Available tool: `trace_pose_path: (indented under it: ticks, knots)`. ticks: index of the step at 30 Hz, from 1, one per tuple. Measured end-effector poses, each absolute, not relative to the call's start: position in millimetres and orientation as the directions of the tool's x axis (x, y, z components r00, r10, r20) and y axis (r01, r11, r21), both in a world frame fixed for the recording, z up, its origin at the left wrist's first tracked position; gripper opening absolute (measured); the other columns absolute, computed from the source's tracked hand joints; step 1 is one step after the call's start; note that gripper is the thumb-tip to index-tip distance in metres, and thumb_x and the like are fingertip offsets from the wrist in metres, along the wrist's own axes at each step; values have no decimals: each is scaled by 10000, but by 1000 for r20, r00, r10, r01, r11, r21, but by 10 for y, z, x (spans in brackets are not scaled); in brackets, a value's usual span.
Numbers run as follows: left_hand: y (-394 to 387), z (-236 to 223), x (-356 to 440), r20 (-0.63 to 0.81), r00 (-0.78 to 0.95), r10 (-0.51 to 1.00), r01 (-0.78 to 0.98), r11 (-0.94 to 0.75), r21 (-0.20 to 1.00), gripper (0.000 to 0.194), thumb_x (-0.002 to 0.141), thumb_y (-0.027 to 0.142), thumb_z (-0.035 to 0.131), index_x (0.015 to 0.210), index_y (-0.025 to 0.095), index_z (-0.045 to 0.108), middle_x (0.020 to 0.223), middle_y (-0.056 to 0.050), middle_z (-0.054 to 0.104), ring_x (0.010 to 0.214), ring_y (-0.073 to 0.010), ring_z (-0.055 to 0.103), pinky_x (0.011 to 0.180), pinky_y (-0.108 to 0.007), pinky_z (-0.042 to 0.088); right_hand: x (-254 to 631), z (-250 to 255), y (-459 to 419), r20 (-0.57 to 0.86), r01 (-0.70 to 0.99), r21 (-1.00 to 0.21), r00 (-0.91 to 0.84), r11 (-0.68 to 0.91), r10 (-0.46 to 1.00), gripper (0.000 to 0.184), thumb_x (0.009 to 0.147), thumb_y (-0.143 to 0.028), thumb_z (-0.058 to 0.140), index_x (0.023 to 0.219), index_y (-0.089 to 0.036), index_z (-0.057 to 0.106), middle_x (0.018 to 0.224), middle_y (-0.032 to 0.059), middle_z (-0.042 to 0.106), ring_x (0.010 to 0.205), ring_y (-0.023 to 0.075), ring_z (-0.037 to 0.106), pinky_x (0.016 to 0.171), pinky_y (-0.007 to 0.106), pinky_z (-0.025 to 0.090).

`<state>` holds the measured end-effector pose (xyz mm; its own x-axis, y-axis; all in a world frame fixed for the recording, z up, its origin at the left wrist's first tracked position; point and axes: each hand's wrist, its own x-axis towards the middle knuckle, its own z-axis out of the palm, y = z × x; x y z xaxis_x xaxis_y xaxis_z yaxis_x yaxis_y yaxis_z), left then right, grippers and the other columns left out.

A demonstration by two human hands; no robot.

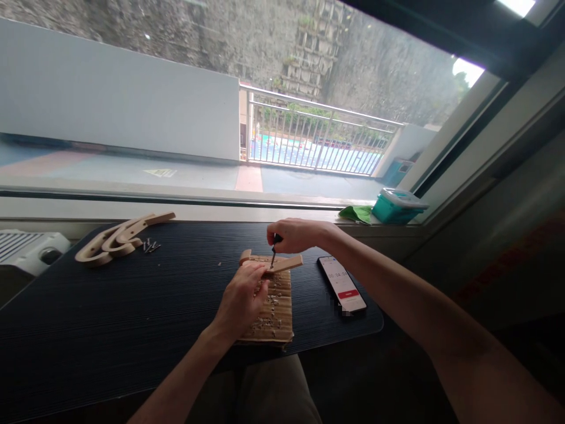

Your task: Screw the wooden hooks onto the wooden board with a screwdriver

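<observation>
A curved wooden piece (289, 264) lies across a worn sheet of corrugated cardboard (280, 327) on the dark table. My left hand (245, 297) presses down on this piece, its fingers over the wood and hiding the middle of it. Above, my right hand (289, 234) is closed round the dark handle of a screwdriver (273, 252). The screwdriver's shaft points down and its tip meets the wood beside my left fingertips. Whether a screw sits under the tip is too small to tell. Small holes and crumbs mark the cardboard.
More curved wooden pieces (110, 238) rest at the table's back left, with several screws (150, 246) beside them. A phone (343, 285) showing a timer lies under my right forearm. On the windowsill are a teal box (397, 206) and a green cloth (356, 214).
</observation>
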<state>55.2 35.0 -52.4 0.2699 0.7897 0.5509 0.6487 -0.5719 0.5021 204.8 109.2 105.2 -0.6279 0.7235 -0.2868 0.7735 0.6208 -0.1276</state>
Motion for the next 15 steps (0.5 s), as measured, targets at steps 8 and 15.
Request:
trace_pose_path:
  ticks: [8, 15]
  knots:
    - [585, -484, 785, 455, 147, 878, 705, -416, 574, 166, 813, 134, 524, 909, 175, 653, 1011, -79, 690, 978, -211, 618, 896, -351, 484, 2081, 1028, 1090, -277, 766, -130, -638, 630, 719, 239, 727, -242, 515, 924, -185, 638, 882, 46, 666, 693, 129, 530, 551, 230, 352]
    - [623, -462, 816, 392, 133, 910, 700, -367, 613, 132, 807, 147, 533, 846, 180, 655, 895, -59, 693, 912, -218, 609, 825, -338, 473, 2081, 1072, 1062, -280, 776, -78, -619, 626, 734, 298, 714, -230, 529, 992, -172, 618, 942, 65, 661, 738, 146, 537, 566, 236, 361]
